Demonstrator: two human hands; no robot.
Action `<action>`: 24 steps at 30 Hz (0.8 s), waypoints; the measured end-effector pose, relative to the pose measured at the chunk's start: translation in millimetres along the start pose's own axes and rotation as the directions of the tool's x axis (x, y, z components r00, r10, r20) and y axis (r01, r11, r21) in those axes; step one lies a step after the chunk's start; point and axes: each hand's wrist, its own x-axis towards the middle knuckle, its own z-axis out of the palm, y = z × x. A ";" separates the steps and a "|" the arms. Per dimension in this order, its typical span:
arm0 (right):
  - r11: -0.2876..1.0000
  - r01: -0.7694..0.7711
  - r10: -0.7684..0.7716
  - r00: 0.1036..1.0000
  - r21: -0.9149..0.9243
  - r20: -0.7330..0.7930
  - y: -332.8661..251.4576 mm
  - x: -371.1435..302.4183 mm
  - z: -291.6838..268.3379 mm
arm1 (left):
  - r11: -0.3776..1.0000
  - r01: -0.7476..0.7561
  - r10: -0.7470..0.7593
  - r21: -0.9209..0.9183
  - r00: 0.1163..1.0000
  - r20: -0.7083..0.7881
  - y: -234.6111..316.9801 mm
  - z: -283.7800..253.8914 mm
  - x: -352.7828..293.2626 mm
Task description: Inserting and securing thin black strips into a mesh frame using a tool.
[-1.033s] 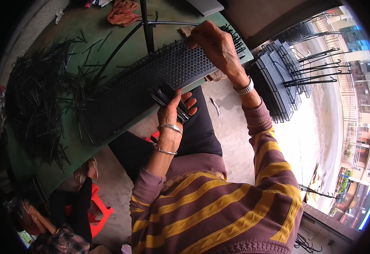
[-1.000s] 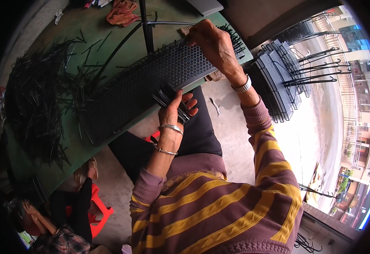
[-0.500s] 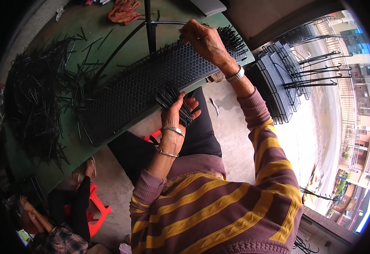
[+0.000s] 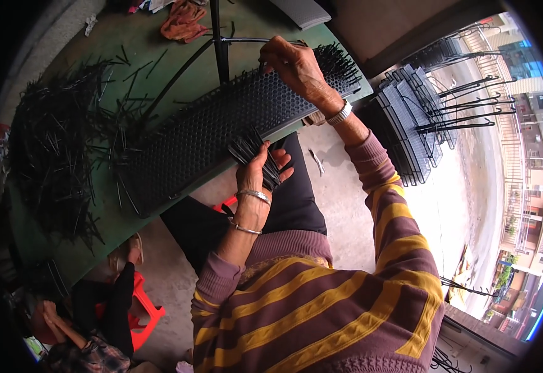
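The right hand (image 4: 299, 65) has moved from the panel's (image 4: 222, 130) middle to its far edge, fingers pinched on one pin (beside pins already set). The left hand (image 4: 256, 171) stays clamped on a pin bundle (image 4: 256, 155) at the near edge. Insertion continues along the row.

No packages, labels, signs or screens can be made out.
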 end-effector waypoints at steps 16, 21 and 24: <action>0.986 -0.096 0.093 0.995 -0.136 -0.028 -4.4 -7.9 0.0 | 1.000 0.005 -0.005 0.018 1.000 0.012 2.7 -1.9 -1.0; 0.991 -0.133 0.133 0.990 -0.002 -0.054 -13.9 -7.5 2.3 | 1.000 0.019 -0.019 0.011 1.000 0.019 2.4 -3.5 -3.0; 0.988 -0.153 0.153 0.988 -0.009 0.002 -19.2 -4.6 -3.3 | 1.000 -0.001 0.000 0.019 1.000 0.024 2.4 -4.4 -3.9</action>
